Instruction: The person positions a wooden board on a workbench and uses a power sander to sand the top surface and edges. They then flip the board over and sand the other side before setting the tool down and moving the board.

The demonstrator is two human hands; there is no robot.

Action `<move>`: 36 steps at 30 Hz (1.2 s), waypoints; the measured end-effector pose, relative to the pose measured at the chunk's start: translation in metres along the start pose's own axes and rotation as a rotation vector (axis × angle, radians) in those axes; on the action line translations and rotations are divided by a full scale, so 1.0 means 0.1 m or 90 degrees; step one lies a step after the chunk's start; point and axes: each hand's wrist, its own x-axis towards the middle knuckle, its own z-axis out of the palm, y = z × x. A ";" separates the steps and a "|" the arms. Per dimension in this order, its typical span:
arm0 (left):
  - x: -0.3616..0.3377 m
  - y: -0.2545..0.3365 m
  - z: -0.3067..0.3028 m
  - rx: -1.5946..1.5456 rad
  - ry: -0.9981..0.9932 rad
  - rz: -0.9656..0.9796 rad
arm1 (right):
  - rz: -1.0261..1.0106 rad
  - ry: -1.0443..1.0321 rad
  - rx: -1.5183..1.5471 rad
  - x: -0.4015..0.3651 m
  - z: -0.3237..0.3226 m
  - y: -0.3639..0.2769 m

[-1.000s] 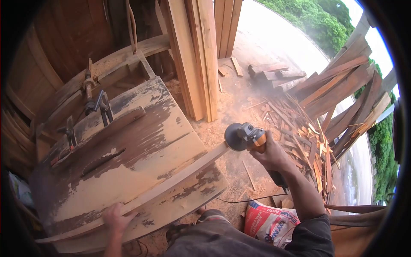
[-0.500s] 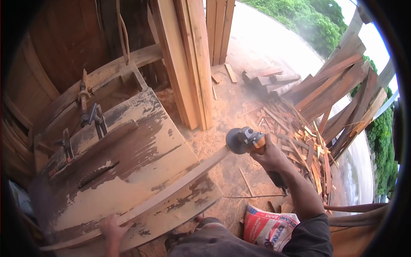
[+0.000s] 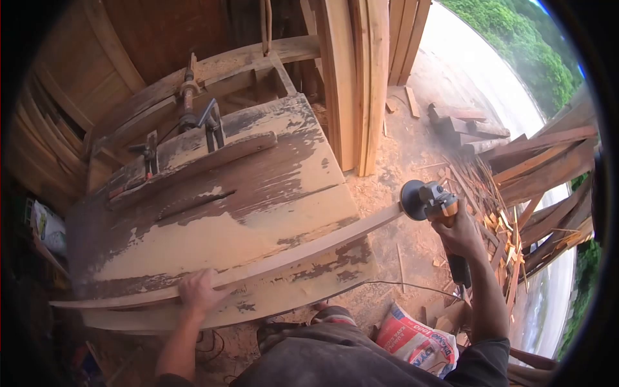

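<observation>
My right hand (image 3: 461, 229) is wrapped round an angle grinder (image 3: 440, 201), whose round disc (image 3: 413, 199) meets the far end of a long, thin wooden strip (image 3: 303, 251). That strip lies across the dusty saw table (image 3: 277, 213) and juts past its right edge. Near the strip's left part, my left hand (image 3: 201, 293) grips it, thumb on the near side and fingers over the top. A power cord (image 3: 412, 284) runs from the grinder's rear over the floor.
A saw blade (image 3: 196, 205) pokes through the table beside a clamped wooden fence (image 3: 193, 169). Tall planks (image 3: 361, 90) stand behind. Scrap wood (image 3: 496, 213) piles up at right. A red and white sack (image 3: 416, 342) sits by my legs.
My view has turned left, so the scene sits further right in the picture. The grinder stays at the strip's end and my left hand still holds the strip.
</observation>
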 end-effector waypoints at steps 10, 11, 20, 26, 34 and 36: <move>-0.44 -1.08 -0.28 -0.034 -0.058 0.022 | -0.067 -0.089 0.030 -1.24 1.32 -1.72; -0.56 -1.36 -0.36 -0.033 -0.068 0.018 | -0.084 -0.080 0.004 -1.42 1.48 -1.95; -1.34 -3.21 -0.83 -0.020 0.013 0.025 | -0.147 -0.217 -0.057 -2.48 2.71 -3.75; -1.38 -3.26 -0.86 -0.020 -0.045 -0.023 | -0.127 -0.110 -0.042 -2.29 2.48 -3.24; -1.39 -3.32 -0.80 -0.021 -0.048 -0.011 | -0.120 -0.105 -0.046 -2.55 2.70 -3.55; -1.39 -3.32 -0.78 -0.032 -0.050 -0.001 | -0.131 -0.173 -0.061 -2.83 2.90 -4.04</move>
